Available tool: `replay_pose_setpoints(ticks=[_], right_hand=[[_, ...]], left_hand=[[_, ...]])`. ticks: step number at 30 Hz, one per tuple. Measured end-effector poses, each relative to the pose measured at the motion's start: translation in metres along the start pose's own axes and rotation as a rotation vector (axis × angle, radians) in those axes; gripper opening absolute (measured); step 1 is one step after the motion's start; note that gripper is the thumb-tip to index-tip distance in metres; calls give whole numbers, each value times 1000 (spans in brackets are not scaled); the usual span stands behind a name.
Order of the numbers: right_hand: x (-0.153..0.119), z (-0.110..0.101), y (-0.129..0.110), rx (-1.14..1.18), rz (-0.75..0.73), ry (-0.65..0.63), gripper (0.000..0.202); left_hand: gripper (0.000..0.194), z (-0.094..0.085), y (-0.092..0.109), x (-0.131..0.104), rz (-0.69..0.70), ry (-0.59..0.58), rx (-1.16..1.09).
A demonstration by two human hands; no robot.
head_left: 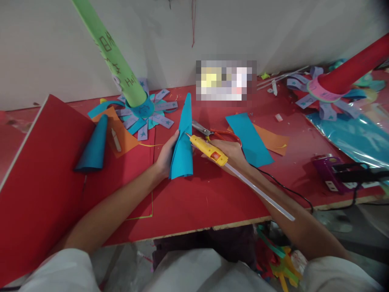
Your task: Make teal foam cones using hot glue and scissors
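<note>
A blue paper cone (183,152) stands near the middle, narrow end up, with my left hand (166,155) wrapped round its left side. My right hand (227,151) grips a yellow glue gun (209,150), its tip at the cone's overlapping edge. A long clear glue stick (259,192) sticks out of the gun's back. Behind the gun lie scissors with red handles (226,134). A second blue cone (93,148) is at the left, wide end down. Blue paper (249,140) and orange paper (272,140) lie to the right.
A green tube (117,61) rises from a paper flower base at the back left. Another base (326,91) with a red tube (358,69) is at the back right. A purple power block (330,174) sits right, with black cables. A large red board (39,174) slants at the left.
</note>
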State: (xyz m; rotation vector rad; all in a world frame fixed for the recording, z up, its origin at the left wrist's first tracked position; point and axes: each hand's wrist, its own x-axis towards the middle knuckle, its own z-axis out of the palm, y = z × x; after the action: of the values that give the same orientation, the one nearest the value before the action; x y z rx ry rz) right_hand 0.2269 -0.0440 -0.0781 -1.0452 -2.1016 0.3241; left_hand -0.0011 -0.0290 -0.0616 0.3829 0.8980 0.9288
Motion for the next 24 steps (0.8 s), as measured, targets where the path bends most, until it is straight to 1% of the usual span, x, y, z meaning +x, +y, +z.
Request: replay_pose_setpoints(ticks=[2,4,6,8,11,14,19,24], right_hand=[[1,-2,-2,-4,5,4,36],[2,-4,-4,-14,15,-2,36],[3,-5,-5,-11,12,-1,37],[3,-4,-5,3,7,12,36],[2,-3,-4,37,6,11,35],[2,-4,-3,42,26,8,35],[4,-10,-4,-5,97,90,44],[6,-14,-4,-33,87,164,39]], left_hand=[[42,3,2,-1,-4,-16,-38],[43,5,3,-1,-4,-63,-57],[46,6,4,-1,-9,-115,-48],[48,6,4,-1,-22,-141,-36],[46,5,5,-1,-40,-140,-34],[47,6,7,-2,-28,-136,-38],[45,9,8,-5,7,-128,-7],[44,10,9,-5,2,-169,10]])
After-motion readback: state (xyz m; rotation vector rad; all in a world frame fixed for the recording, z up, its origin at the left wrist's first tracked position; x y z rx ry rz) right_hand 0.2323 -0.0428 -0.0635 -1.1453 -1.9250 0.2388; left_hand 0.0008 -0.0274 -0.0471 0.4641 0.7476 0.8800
